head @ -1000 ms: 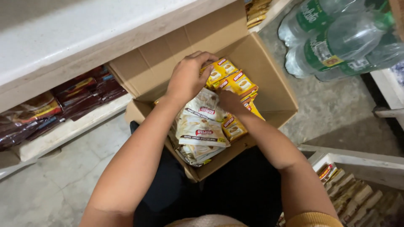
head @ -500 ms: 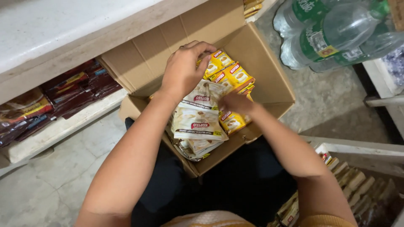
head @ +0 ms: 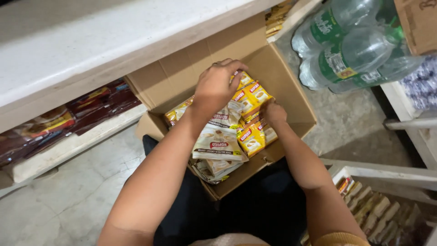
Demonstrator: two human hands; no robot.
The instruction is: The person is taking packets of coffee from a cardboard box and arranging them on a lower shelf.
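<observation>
An open cardboard box (head: 291,91) rests on my lap, filled with beige sachet packs (head: 218,143) and yellow sachet packs (head: 252,96). My left hand (head: 216,86) reaches into the box from above, fingers curled over the top of the packs near the yellow ones. My right hand (head: 273,111) is deeper in the box, closed around the yellow packs on the right side. Whether the left hand grips a pack is hidden under its palm.
A white counter (head: 91,50) runs above a low shelf (head: 68,146) holding dark red packets (head: 91,109). A wrapped bundle of water bottles (head: 350,50) lies on the floor at upper right. A white tray (head: 378,205) with brown packets sits at lower right.
The view has shifted slightly. My left hand stays on top of the packs, and my right hand has pushed further in among the yellow packs.
</observation>
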